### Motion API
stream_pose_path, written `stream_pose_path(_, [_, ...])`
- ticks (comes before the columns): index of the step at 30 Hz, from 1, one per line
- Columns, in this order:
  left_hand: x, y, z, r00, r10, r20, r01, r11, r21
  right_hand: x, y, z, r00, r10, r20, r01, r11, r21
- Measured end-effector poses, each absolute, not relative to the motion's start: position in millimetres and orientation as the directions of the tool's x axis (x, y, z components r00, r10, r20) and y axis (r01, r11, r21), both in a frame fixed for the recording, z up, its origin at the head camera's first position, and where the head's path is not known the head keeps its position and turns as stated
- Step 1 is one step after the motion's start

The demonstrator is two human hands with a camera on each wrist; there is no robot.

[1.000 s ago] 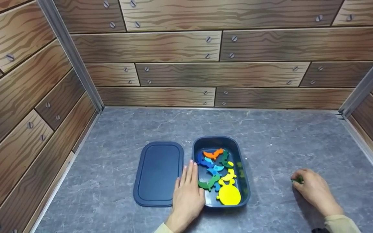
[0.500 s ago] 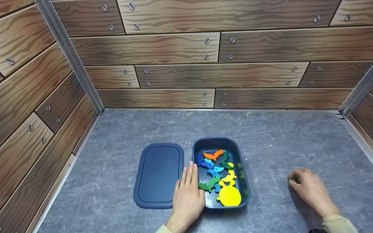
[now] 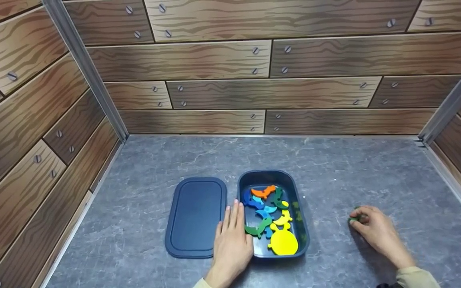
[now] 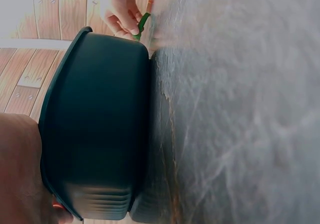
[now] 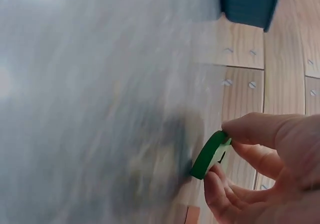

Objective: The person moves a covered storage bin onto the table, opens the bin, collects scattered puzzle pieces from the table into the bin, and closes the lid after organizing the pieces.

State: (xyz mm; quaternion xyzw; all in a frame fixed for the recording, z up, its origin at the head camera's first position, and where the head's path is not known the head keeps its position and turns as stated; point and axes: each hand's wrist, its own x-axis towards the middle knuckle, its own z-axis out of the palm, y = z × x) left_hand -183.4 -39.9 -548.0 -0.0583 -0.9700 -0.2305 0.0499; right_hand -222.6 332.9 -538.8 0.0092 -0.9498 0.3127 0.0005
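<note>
My right hand [image 3: 376,230] pinches a small curved green piece [image 5: 212,154] between thumb and fingers, low over the table to the right of the box. Straight fingers of my left hand [image 3: 232,240] rest along the left side of the dark blue box [image 3: 301,224]. Inside it lie several flat coloured pieces: an orange one [image 3: 263,192], a dark green one [image 3: 278,199], a green crescent-shaped one [image 3: 259,228], a blue one [image 3: 252,200] and a small yellow one [image 3: 283,218]. A large round yellow piece [image 3: 283,242] with knobs lies at the near end.
A dark blue lid [image 3: 196,218] lies flat on the grey marbled table [image 3: 326,160], left of the box and partly behind my left hand. Wood-patterned walls [image 3: 222,92] with metal corner strips enclose the table at the back and sides.
My right hand has moved a little to the left with the green piece in its fingers. The left hand, the box and the lid stay where they were.
</note>
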Motion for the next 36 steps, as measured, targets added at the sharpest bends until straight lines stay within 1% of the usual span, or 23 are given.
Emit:
stream_pose_path(6, [-182.1,-40.9,-547.4,-0.987,0.088,0.135,0.140,0.884,0.446,-221.4,326.5,-543.7,-0.997,-0.003,0.080,-0.056,0.746,-0.664])
stream_pose_path(11, [-182.9,-40.5,-546.6,-0.989,0.088,0.119,0.132,0.889,0.439,-223.9,321.9,-545.2,-0.988,0.017,0.153,-0.094,0.720,-0.687])
stream_pose_path(16, [-184.4,-40.3,-545.6,-0.988,0.086,0.128,0.134,0.891,0.433,-225.6,318.3,-541.1,-0.983,0.042,0.177,-0.102,0.678,-0.728])
stream_pose_path(19, [-184.5,-40.1,-545.7,-0.989,0.084,0.126,0.131,0.893,0.431,-224.3,314.3,-539.4,-0.979,0.065,0.193,-0.110,0.624,-0.774])
stream_pose_path(26, [-183.0,-39.5,-547.1,-0.991,0.083,0.107,0.123,0.884,0.451,-224.5,304.1,-539.3,-0.962,0.092,0.258,-0.182,0.489,-0.853])
stream_pose_path(32, [-183.1,-39.4,-547.7,-0.989,0.085,0.121,0.131,0.884,0.450,-225.9,294.1,-534.6,-0.965,0.115,0.237,-0.182,0.356,-0.917])
stream_pose_path(36, [-182.9,-39.1,-547.3,-0.988,0.088,0.126,0.135,0.882,0.450,-227.8,288.7,-533.2,-0.962,0.116,0.245,-0.199,0.311,-0.929])
